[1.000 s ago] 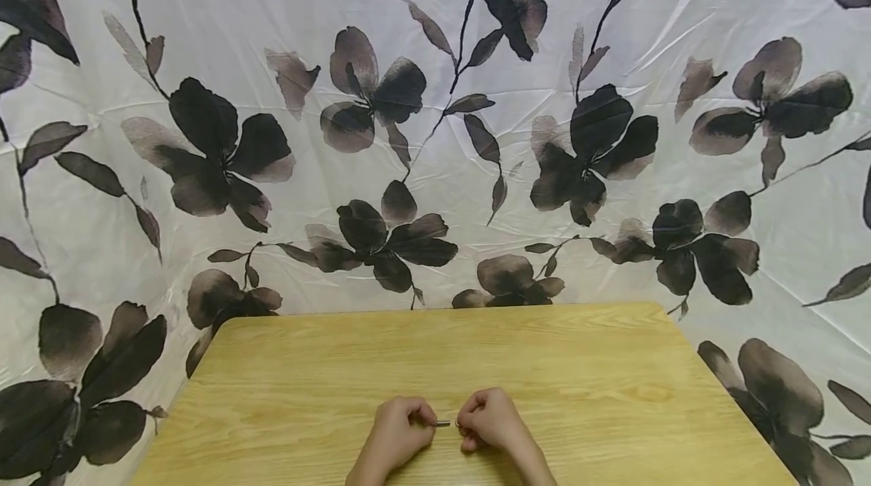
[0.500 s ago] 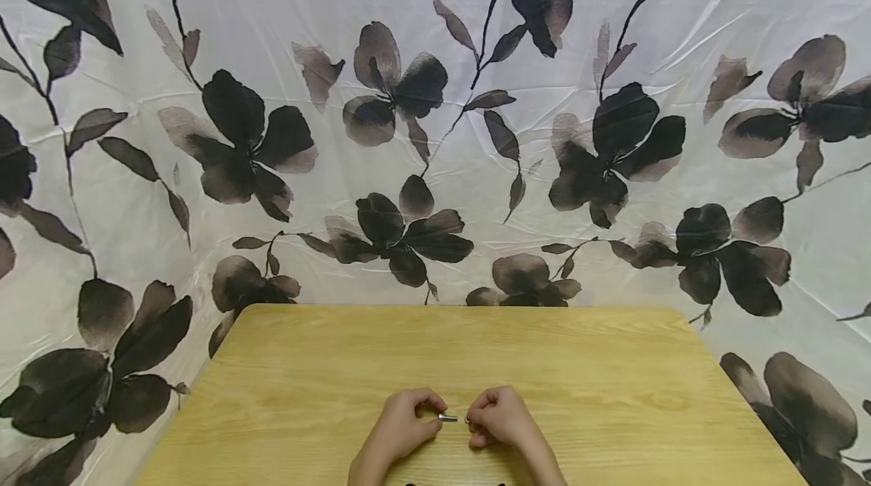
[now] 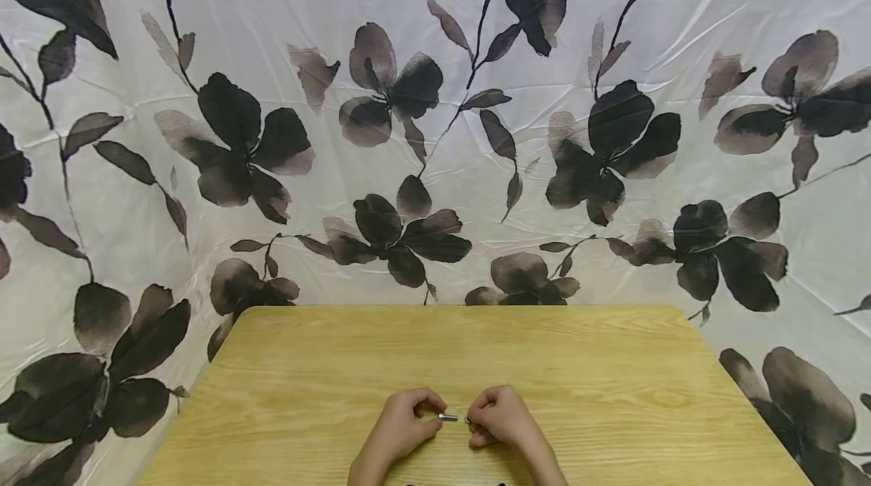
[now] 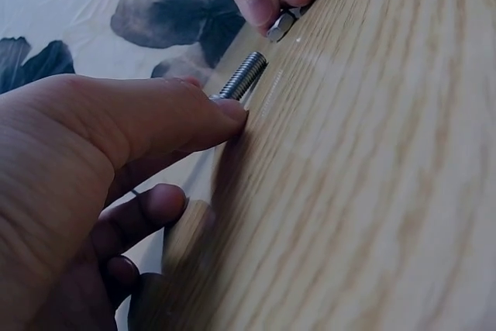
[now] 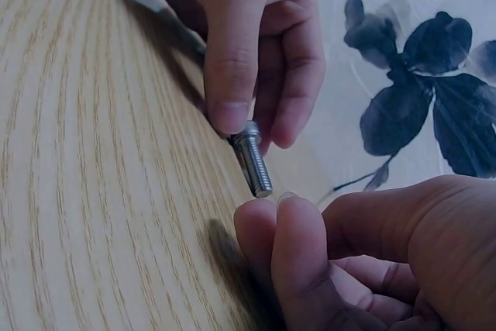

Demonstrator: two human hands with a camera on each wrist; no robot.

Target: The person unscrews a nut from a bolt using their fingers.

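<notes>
My left hand [image 3: 404,422] pinches a silver threaded bolt [image 5: 252,162] by its head between thumb and finger. The bolt's threaded shank [image 4: 243,77] points toward my right hand [image 3: 503,418]. Between its thumb and fingertip, the right hand pinches a small metal nut [image 4: 280,27], which shows in the left wrist view. A short gap lies between the bolt's tip and the nut. In the right wrist view the nut is hidden behind the fingertips [image 5: 291,226]. Both hands are close over the wooden table.
The light wood-grain table [image 3: 435,350] spreads around both hands, its far edge near the cloth. Behind it hangs a white cloth [image 3: 286,10] printed with dark flowers, which also runs along the left and right sides.
A second ago the left fingers covered more of the bolt; now its head end shows too. The head view has shifted slightly. Over the last half second the hands have hardly moved.
</notes>
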